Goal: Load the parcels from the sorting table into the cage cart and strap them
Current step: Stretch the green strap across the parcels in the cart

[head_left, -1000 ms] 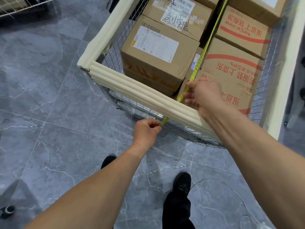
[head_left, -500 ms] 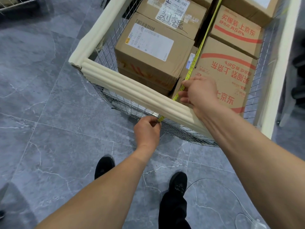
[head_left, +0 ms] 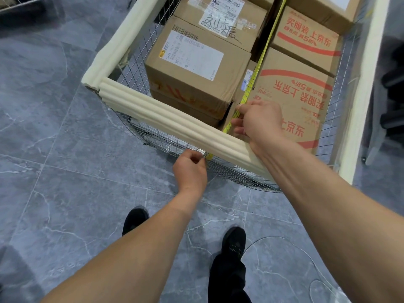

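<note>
A wire cage cart [head_left: 166, 136] with cream foam padding on its rim holds several cardboard parcels: a brown box with a white label [head_left: 196, 68] on the left and boxes with red print [head_left: 297, 88] on the right. A yellow strap [head_left: 260, 60] runs lengthwise between the boxes and over the near rim. My right hand [head_left: 260, 119] reaches over the rim and pinches the strap inside the cart. My left hand [head_left: 192, 169] pinches the strap's end against the wire mesh just below the padding.
Grey marble-pattern floor tiles [head_left: 65, 171] surround the cart. My two black shoes [head_left: 234, 243] stand just before it. A thin wire [head_left: 306, 254] loops on the floor at lower right. Another wire cage edge [head_left: 19, 3] shows at top left.
The view has shifted slightly and the cart sits closer. My left hand has moved up a little to the mesh under the padding. Both hands keep their hold on the strap.
</note>
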Demonstrator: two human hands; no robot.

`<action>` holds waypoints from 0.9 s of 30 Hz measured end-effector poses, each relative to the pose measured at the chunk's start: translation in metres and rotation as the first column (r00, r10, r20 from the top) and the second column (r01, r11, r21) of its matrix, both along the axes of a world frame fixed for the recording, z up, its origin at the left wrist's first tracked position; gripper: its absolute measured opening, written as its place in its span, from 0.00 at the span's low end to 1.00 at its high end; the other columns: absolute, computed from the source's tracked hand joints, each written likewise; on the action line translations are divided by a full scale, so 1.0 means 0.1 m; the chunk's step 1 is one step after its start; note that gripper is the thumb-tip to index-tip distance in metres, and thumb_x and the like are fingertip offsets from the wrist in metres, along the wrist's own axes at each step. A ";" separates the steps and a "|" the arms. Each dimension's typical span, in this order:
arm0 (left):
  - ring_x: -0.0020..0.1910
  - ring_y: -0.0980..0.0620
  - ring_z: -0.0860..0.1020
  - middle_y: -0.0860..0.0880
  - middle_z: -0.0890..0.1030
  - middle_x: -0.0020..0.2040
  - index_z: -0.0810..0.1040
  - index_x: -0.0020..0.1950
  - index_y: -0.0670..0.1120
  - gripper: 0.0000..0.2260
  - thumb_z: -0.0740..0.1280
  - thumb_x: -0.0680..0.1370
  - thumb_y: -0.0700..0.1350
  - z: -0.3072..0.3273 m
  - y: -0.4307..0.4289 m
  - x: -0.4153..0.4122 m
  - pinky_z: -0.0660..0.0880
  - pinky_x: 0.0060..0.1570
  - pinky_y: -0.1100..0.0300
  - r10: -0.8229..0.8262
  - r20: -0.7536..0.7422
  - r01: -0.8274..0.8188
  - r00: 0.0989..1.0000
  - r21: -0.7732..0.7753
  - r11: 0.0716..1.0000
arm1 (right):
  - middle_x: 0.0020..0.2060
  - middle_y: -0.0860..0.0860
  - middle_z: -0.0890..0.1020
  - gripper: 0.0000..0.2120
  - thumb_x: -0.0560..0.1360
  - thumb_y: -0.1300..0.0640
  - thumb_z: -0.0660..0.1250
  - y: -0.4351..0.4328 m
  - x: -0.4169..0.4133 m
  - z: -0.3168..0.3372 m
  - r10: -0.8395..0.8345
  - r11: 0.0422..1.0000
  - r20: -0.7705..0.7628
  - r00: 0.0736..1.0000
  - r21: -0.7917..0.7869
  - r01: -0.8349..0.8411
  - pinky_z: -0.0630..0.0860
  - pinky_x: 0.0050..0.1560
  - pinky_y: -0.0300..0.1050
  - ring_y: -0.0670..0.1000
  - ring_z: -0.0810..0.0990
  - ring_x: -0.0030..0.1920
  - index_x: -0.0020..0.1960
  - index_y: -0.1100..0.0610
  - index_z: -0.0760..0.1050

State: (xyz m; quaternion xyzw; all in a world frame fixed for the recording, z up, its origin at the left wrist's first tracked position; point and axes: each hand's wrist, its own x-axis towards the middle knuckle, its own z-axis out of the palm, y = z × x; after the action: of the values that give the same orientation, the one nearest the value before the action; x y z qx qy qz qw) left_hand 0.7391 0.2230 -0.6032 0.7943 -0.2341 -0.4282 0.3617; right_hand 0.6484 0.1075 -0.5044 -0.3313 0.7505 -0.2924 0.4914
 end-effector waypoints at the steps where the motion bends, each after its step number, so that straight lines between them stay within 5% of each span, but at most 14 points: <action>1: 0.36 0.53 0.75 0.53 0.78 0.34 0.77 0.40 0.46 0.08 0.70 0.76 0.35 0.01 -0.01 0.00 0.68 0.35 0.71 0.006 -0.017 -0.006 1.000 0.004 1.000 | 0.35 0.57 0.82 0.05 0.77 0.60 0.68 0.00 0.00 0.00 0.003 1.000 0.000 1.000 -0.011 -0.003 0.79 0.35 0.46 0.51 0.78 0.28 0.43 0.53 0.75; 6: 0.36 0.52 0.77 0.52 0.79 0.34 0.77 0.36 0.49 0.11 0.71 0.74 0.36 0.08 -0.02 0.02 0.77 0.42 0.59 0.020 -0.055 -0.019 0.998 0.022 1.000 | 0.35 0.59 0.77 0.08 0.78 0.58 0.65 0.02 0.00 0.04 0.020 0.993 -0.046 0.999 -0.119 -0.025 0.78 0.32 0.46 0.50 0.76 0.26 0.40 0.57 0.73; 11: 0.33 0.58 0.76 0.53 0.79 0.34 0.80 0.39 0.47 0.07 0.72 0.75 0.37 0.18 0.00 0.07 0.71 0.33 0.70 -0.016 -0.099 0.018 0.995 0.014 1.000 | 0.33 0.58 0.72 0.09 0.80 0.59 0.64 0.04 0.02 0.11 0.043 0.992 0.023 0.999 -0.124 -0.039 0.76 0.29 0.42 0.51 0.73 0.28 0.42 0.59 0.73; 19: 0.37 0.60 0.78 0.54 0.81 0.38 0.83 0.47 0.43 0.01 0.72 0.77 0.39 0.31 0.04 0.11 0.70 0.35 0.77 -0.117 -0.125 0.112 0.985 -0.049 0.993 | 0.31 0.52 0.74 0.12 0.80 0.65 0.62 0.04 0.03 0.13 0.056 0.998 0.178 0.982 0.015 -0.060 0.69 0.27 0.40 0.45 0.70 0.26 0.39 0.57 0.74; 27: 0.37 0.58 0.78 0.53 0.81 0.37 0.82 0.45 0.46 0.02 0.72 0.77 0.42 0.34 0.05 0.12 0.70 0.36 0.77 -0.136 -0.101 0.131 0.986 -0.056 0.990 | 0.35 0.53 0.75 0.11 0.79 0.64 0.63 0.02 0.05 0.08 0.120 0.990 0.081 0.989 0.060 -0.125 0.70 0.31 0.44 0.51 0.73 0.34 0.43 0.53 0.79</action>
State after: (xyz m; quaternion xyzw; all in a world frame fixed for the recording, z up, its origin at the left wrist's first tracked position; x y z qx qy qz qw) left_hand 0.7512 0.2279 -0.5691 0.7443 -0.2778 -0.4866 0.3634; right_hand 0.6538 0.1090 -0.4963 -0.3492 0.7183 -0.2499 0.5474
